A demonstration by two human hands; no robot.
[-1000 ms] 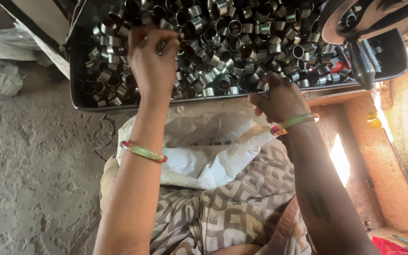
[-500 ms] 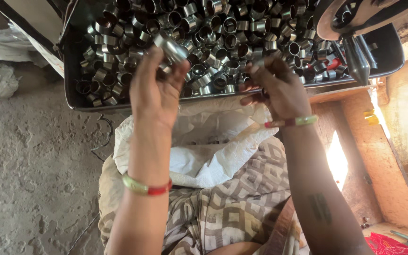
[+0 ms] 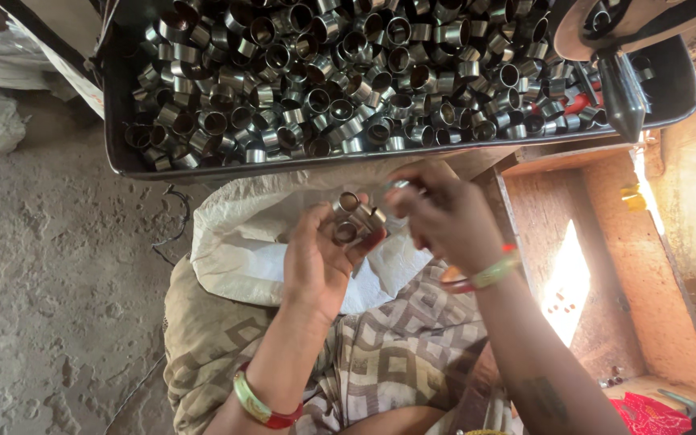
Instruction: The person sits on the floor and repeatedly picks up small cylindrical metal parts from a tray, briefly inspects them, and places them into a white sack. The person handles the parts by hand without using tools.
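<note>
Metal rings (image 3: 340, 89) fill the dark tray (image 3: 678, 97) on the far side, most untouched. Nearer, a white sack (image 3: 243, 242) lies on my lap. My left hand (image 3: 320, 262) clasps a few short sleeves (image 3: 354, 217); my right hand (image 3: 445, 213) pinches one small ring (image 3: 396, 187) beside them.

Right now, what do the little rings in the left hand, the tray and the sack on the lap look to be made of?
The short rings in the left hand look like polished metal, probably steel: bright glints, thin hollow walls. The tray seems to be dark sheet metal with a dull finish and thin bent rim. The white sack looks like woven plastic, going by its fine weave and stiff creases.
</note>
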